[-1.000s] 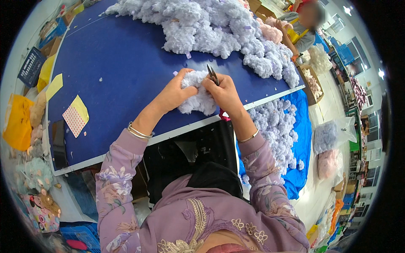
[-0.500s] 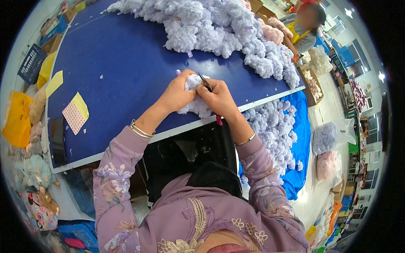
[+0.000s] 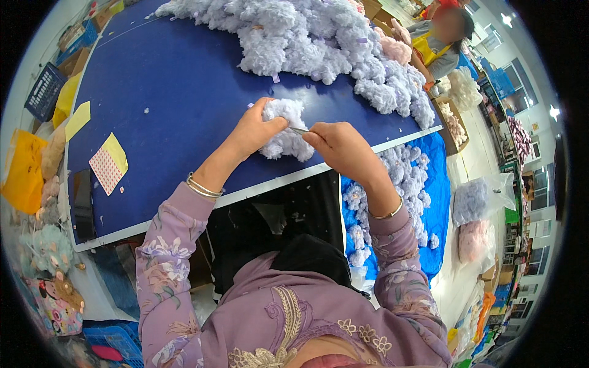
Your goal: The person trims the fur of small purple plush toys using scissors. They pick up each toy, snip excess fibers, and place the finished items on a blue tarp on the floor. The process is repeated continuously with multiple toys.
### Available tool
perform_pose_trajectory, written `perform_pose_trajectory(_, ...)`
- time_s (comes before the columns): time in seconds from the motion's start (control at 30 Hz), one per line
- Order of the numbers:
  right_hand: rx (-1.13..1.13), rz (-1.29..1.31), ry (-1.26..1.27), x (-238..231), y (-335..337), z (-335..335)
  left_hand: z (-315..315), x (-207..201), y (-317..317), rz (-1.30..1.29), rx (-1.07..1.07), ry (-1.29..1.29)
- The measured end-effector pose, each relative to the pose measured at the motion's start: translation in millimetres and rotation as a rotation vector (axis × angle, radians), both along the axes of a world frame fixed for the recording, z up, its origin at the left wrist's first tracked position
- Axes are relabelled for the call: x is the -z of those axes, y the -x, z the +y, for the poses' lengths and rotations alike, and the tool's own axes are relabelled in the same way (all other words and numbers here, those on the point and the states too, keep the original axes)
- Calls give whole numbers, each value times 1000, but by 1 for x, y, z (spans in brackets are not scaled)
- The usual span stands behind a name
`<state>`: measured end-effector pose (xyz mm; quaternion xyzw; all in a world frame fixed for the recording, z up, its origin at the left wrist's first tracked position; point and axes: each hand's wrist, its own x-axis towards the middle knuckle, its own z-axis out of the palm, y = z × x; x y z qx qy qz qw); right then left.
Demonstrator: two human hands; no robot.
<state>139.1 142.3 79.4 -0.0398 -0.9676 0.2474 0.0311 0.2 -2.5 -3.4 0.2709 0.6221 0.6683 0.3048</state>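
Note:
On the near part of the blue table (image 3: 172,110), my left hand (image 3: 253,130) is closed on a fluffy pale-lavender plush piece (image 3: 287,145), thumb pressed across its middle. A small lavender tab sticks out by that hand's fingers. My right hand (image 3: 341,147) is closed around a slim, pointed metal tool (image 3: 299,130). The tool's silver tip points left and meets the plush beside my left thumb. Its handle is hidden in my palm, so its exact kind cannot be made out.
A big heap of lavender plush pieces (image 3: 294,43) covers the table's far side. More lie on a blue sheet (image 3: 437,184) to the right. At left are a sticker sheet (image 3: 109,164) and a dark phone-like slab (image 3: 84,202). A person in a yellow apron (image 3: 428,50) works at far right.
My right hand has drawn back to the right and turned, bringing the tool from pointing upward to pointing left at the plush. More of the plush piece now shows.

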Motion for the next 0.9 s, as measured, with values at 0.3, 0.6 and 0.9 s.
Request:
perform_pose_trajectory(0.3, 72, 0, -169, -1, 7, -9, 1, 2, 1, 0, 17, -26)
perform_pose_trajectory(0.6, 100, -17, -206, -3, 11, -13, 2, 5, 0, -19, 30, -39)
perform_pose_trajectory(0.9, 114, -78, -256, -5, 17, -17, 6, 16, 1, 175, -15, -3)
